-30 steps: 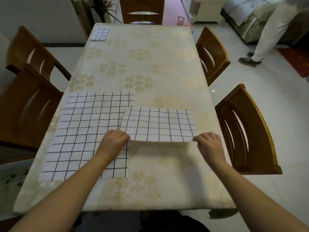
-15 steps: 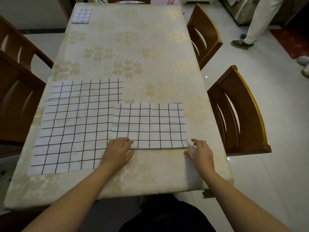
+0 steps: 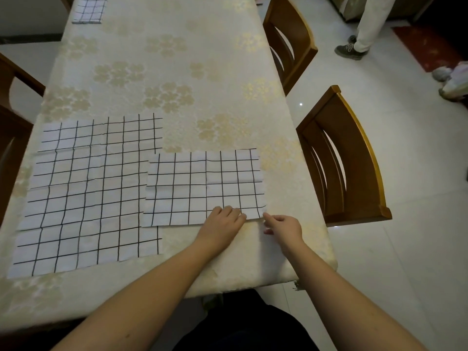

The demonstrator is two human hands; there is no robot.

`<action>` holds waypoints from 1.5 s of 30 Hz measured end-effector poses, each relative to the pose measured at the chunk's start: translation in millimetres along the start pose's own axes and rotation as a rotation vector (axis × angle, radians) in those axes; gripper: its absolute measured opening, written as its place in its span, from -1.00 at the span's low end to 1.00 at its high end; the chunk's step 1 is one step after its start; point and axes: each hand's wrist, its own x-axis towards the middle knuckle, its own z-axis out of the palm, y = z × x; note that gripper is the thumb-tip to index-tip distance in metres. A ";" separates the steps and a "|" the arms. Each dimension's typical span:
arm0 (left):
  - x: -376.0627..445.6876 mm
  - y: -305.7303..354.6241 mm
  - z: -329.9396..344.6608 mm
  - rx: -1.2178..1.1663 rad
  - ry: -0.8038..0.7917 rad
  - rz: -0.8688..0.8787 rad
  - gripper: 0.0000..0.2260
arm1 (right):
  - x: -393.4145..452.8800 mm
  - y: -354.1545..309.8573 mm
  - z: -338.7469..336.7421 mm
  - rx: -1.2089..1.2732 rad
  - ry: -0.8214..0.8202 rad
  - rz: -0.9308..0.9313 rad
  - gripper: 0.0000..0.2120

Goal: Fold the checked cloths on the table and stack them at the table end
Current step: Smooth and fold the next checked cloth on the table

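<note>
Flanking table (image 3: 177, 59) – wooden chairs (image 3: 349, 160); left hand (image 3: 222, 224) flat on folded cloth (image 3: 202, 186), right hand (image 3: 283, 228) grip loose.

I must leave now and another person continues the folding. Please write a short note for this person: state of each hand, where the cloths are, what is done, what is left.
Left hand: fingers flat on the near edge of the half-folded cloth.
Right hand: at that cloth's near right corner; grip unclear.
Cloths: half-folded cloth near the right table edge, overlapping the open cloth on the left. Folded cloth at the far end.
Done: one cloth folded and placed; one folded once.
Left: finish this cloth, fold the open one, stack both at the far end.
</note>
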 end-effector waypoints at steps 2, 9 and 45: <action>10.6 2.3 -1.4 0.029 -0.028 0.005 -0.77 | 2.6 -7.0 0.8 0.115 -0.030 0.083 -0.81; 22.6 1.0 -2.7 0.065 0.052 0.109 -0.83 | 15.0 -22.9 6.2 0.165 -0.130 0.216 -0.91; 15.0 -9.4 -21.8 -0.565 0.157 -0.402 -0.91 | 26.9 -30.5 -13.7 -0.152 -0.167 -0.499 -0.94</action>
